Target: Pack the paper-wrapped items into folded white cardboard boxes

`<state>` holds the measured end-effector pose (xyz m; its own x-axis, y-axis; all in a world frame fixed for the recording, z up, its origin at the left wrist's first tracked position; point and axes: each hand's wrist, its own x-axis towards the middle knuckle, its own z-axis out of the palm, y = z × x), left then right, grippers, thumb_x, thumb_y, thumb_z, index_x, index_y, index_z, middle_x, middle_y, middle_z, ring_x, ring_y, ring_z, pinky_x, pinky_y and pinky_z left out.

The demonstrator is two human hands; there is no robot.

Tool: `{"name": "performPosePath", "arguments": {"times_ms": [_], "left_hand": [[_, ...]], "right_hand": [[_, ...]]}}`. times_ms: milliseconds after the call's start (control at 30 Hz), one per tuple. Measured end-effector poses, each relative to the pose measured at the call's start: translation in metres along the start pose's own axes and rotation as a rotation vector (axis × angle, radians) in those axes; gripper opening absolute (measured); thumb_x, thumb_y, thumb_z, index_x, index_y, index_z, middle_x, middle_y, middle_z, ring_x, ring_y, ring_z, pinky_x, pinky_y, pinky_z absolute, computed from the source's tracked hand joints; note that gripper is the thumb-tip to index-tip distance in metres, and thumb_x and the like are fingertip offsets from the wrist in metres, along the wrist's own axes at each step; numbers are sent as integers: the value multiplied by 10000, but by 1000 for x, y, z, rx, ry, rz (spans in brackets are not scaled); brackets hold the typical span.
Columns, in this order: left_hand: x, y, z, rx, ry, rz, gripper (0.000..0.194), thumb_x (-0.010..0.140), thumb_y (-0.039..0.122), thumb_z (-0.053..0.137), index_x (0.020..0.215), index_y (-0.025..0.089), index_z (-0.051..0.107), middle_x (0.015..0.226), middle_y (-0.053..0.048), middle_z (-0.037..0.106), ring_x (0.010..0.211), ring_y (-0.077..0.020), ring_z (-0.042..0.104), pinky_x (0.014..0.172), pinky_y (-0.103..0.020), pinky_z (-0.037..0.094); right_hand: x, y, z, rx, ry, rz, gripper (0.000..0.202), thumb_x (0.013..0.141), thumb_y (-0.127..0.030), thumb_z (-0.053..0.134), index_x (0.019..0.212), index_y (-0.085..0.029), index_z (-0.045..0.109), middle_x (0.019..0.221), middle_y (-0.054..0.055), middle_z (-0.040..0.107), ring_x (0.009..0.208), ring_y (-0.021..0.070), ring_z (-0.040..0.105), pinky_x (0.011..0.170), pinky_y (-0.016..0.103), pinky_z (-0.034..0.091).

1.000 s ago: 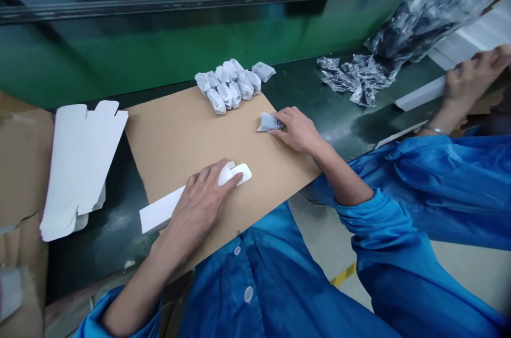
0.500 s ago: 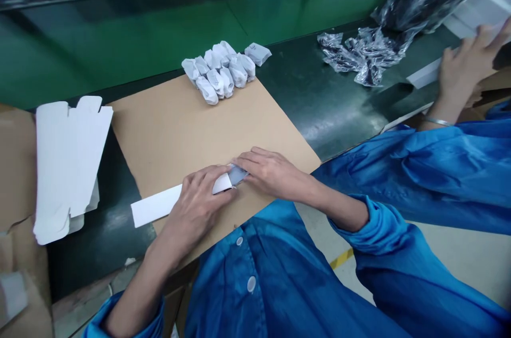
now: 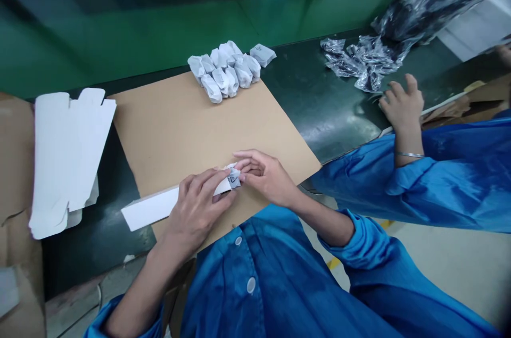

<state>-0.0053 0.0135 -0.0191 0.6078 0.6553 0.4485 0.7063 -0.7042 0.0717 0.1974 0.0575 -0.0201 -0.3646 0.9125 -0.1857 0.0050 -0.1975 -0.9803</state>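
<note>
A long white box (image 3: 151,208) lies over the front left part of a brown cardboard sheet (image 3: 171,120), and my left hand (image 3: 202,202) is wrapped round its right part. At the box's right end a small wrapped packet (image 3: 234,177) with a dark mark sticks out. My right hand (image 3: 267,175) pinches that packet between thumb and fingers. Several more wrapped packets (image 3: 225,73) sit in a cluster on the sheet's back edge, with one apart at their right (image 3: 262,54).
Flat white box blanks (image 3: 72,157) are stacked at the left, beside brown cardboard (image 3: 16,167). Clear plastic bags (image 3: 367,58) lie at the back right. A co-worker's hand (image 3: 404,101) reaches over the dark green bench (image 3: 315,114) on the right.
The packet at the box's end now shows its marked face, nearer the opening. My right hand's fingers have shifted on it. The co-worker's hand has moved left and down towards the clear bags.
</note>
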Motion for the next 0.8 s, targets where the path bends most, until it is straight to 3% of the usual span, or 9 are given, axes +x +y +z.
{"name": "performPosePath", "arguments": {"times_ms": [167,267,433,633,733,800], "left_hand": [[-4,8,3,64,138,-2,308,863,21,606,1076,232,677,1195,-116,670,1185,-275,566,939,-420,410],[-9,11,5,97,198,-8,299,847,39,649,1077,225,692,1153,-116,682,1169,-276,577,960,-428,421],[-16,13,6,118,284,10,316,795,14,699,1027,228,712,1091,-94,691,1139,-251,596,987,-416,442],[-7,21,12,-14,363,-50,305,813,3,659,1041,202,690,1128,-91,671,1173,-214,623,1024,-364,473],[2,26,5,-47,356,-100,270,896,106,595,1139,217,637,1243,-73,644,1174,-178,635,1005,-318,518],[2,19,-8,23,367,-84,338,903,150,603,1226,248,590,1369,-61,583,1256,-181,594,1048,-345,507]], "right_hand": [[-1,-7,10,3,69,-54,390,779,-183,697,1165,-188,645,922,4,675,805,105,659,795,273,577],[-5,-7,18,22,86,-60,377,789,-183,681,1164,-194,647,938,9,680,869,118,673,845,287,573],[-12,-7,28,154,-36,-39,439,830,-177,615,1268,-199,592,1021,27,698,968,135,683,906,302,551],[-14,-16,32,-60,-160,-86,550,892,-185,538,1438,-213,482,902,0,685,819,129,644,762,276,533],[-8,-27,23,-198,-54,-124,488,887,-261,601,1371,-209,568,976,34,715,881,166,656,804,314,538],[2,-38,-5,-312,88,-124,427,866,-320,656,1281,-219,648,945,35,717,853,180,654,779,330,534]]}}
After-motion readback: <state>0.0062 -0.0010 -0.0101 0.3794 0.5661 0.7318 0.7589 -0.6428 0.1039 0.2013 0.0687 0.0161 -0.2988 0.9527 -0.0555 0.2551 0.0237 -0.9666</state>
